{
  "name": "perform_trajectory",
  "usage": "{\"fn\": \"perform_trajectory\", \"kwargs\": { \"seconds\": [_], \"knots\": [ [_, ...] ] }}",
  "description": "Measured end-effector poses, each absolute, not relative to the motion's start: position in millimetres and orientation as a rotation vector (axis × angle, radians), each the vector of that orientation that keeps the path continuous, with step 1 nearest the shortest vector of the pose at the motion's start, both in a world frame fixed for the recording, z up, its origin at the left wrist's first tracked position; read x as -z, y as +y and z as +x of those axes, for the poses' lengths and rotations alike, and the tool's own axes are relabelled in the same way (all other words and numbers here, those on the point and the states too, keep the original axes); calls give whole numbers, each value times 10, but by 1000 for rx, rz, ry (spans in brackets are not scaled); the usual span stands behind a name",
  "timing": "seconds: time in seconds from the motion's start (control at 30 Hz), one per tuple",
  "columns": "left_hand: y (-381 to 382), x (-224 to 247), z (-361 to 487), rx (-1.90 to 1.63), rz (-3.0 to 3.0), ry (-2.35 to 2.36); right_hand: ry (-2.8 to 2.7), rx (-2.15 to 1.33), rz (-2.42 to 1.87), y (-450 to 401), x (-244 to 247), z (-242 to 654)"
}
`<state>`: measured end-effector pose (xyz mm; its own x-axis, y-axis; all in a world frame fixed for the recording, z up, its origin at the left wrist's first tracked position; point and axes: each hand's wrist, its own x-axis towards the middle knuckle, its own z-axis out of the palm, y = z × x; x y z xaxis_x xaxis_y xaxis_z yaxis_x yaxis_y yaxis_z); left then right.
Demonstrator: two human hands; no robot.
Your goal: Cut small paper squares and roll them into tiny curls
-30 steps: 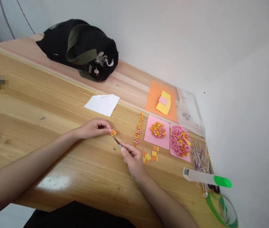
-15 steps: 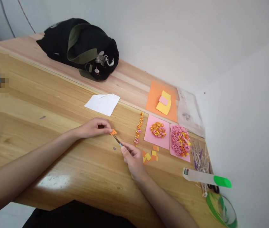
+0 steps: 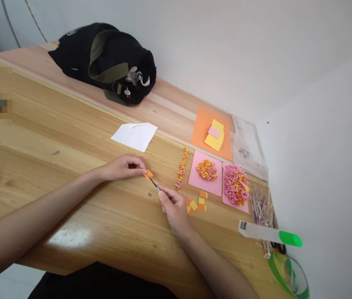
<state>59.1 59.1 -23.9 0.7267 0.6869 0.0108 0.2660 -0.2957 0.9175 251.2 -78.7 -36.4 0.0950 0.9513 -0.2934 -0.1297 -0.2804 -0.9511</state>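
Note:
Near the middle of the table, my left hand point(image 3: 129, 167) pinches a small piece of orange paper point(image 3: 149, 173) between thumb and fingers. My right hand point(image 3: 173, 205) is closed around a slim two-bladed tool point(image 3: 153, 182) with a bit of blue by the grip; whether it is scissors or tweezers I cannot tell. Its dark tip reaches the orange paper, and its handle is hidden in the fingers. Just beyond my right hand lie several small orange and yellow paper pieces point(image 3: 194, 204). A row of small orange, yellow and pink paper rolls point(image 3: 182, 168) stretches behind them.
Two pink sheets point(image 3: 194, 178) bear heaps of tiny coloured rolls point(image 3: 235, 185). Behind is an orange sheet point(image 3: 196, 133) with smaller papers. White paper point(image 3: 134, 137) and a black bag point(image 3: 76, 54) lie farther back; a white-and-green stick point(image 3: 263, 231) and tape roll point(image 3: 280, 274) are right.
The tool's two blades, slightly apart before, are now together at the orange paper. Both hands stay in nearly the same place.

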Motion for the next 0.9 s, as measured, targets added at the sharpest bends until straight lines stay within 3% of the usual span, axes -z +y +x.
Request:
{"fn": "perform_trajectory", "kwargs": {
  "seconds": [0.9],
  "knots": [
    [551, 161, 601, -475, 1661, 897, -782, -1437, -1340, -787, 323, 2508]
  ]
}}
